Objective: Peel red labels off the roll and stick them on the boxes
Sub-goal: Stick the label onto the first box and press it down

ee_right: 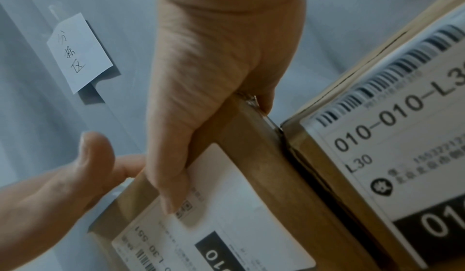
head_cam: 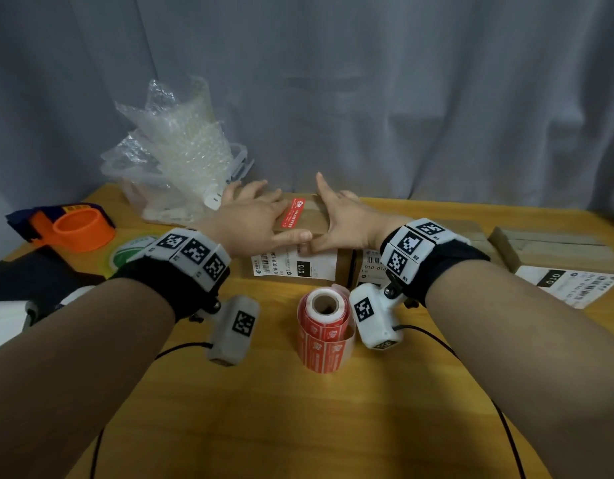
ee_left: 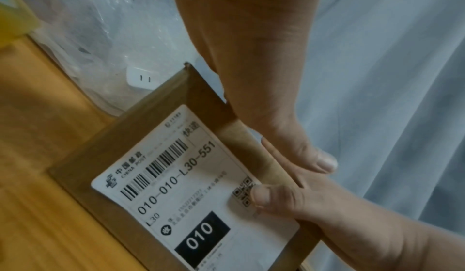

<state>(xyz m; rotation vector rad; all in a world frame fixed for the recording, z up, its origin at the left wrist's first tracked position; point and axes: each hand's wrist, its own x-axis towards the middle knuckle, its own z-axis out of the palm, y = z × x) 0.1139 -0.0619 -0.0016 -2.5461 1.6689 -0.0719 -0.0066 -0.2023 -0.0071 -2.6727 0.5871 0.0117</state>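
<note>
A brown cardboard box stands at the table's middle, with a red label stuck on its top and a white shipping label on the face toward me. My left hand lies flat on the top, left of the red label, thumb along the front edge. My right hand grips the box's right end: its thumb presses the shipping label, its fingers wrap the far corner, and the index finger points up. The roll of red labels stands upright nearer me, untouched.
A second labelled box touches the first on its right; another box lies further right. Bubble wrap in a clear tub stands behind my left hand. An orange tape dispenser sits far left. Cables cross the near table.
</note>
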